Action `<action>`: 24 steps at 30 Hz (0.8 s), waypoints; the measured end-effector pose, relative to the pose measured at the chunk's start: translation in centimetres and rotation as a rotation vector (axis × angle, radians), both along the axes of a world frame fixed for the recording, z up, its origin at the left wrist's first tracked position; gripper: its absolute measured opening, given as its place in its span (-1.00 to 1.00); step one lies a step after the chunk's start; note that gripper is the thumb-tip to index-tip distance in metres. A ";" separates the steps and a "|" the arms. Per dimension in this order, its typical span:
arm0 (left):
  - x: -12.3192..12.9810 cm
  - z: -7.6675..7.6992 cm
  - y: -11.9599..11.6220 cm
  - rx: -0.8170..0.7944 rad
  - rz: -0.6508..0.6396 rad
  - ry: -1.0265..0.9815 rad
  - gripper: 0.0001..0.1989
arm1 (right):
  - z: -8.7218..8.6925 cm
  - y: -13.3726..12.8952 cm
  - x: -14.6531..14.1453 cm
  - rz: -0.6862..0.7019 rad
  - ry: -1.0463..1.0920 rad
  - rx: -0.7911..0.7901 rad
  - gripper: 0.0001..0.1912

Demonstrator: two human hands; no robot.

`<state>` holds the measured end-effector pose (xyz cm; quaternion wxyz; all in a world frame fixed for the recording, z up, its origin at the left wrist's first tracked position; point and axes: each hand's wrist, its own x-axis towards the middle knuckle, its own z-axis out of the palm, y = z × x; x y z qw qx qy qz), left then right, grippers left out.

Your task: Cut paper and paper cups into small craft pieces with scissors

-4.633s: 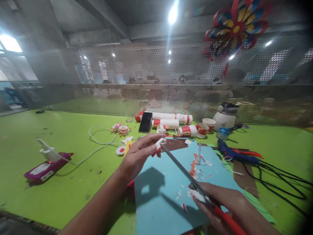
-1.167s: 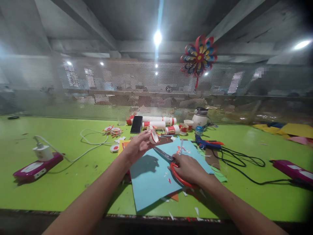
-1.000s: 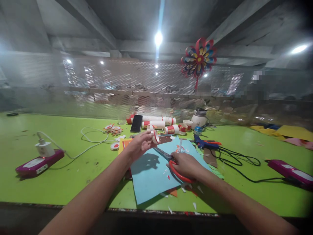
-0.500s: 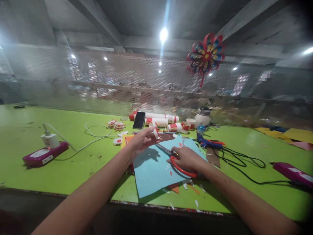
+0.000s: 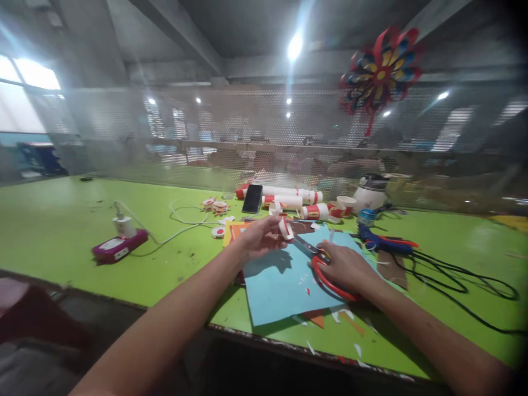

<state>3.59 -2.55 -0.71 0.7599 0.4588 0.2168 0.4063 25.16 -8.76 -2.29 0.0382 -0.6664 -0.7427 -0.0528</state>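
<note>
My left hand [image 5: 264,237] pinches a small white and red paper cup piece [image 5: 285,229] above the sheets. My right hand [image 5: 340,267] is wrapped round the red handles of a pair of scissors [image 5: 306,246], whose blades point left toward the cup piece. Whether the blades touch it is hard to tell. Beneath both hands lies a light blue paper sheet [image 5: 272,297], with orange and yellow paper under its left edge and small scraps on and in front of it.
Behind the paper lie a black phone [image 5: 252,198], stacked paper cups [image 5: 315,212] and a white kettle [image 5: 371,192]. A blue glue gun [image 5: 383,242] with black cords is on the right. A purple power strip [image 5: 119,246] with a charger stands left.
The whole view has swung left, so the table things appear further right. Both hands keep their holds on the cup piece and the scissors.
</note>
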 end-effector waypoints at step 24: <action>-14.1 3.1 -0.9 -0.005 0.561 0.238 -0.63 | -0.1 0.3 0.0 -0.027 -0.033 -0.039 -0.62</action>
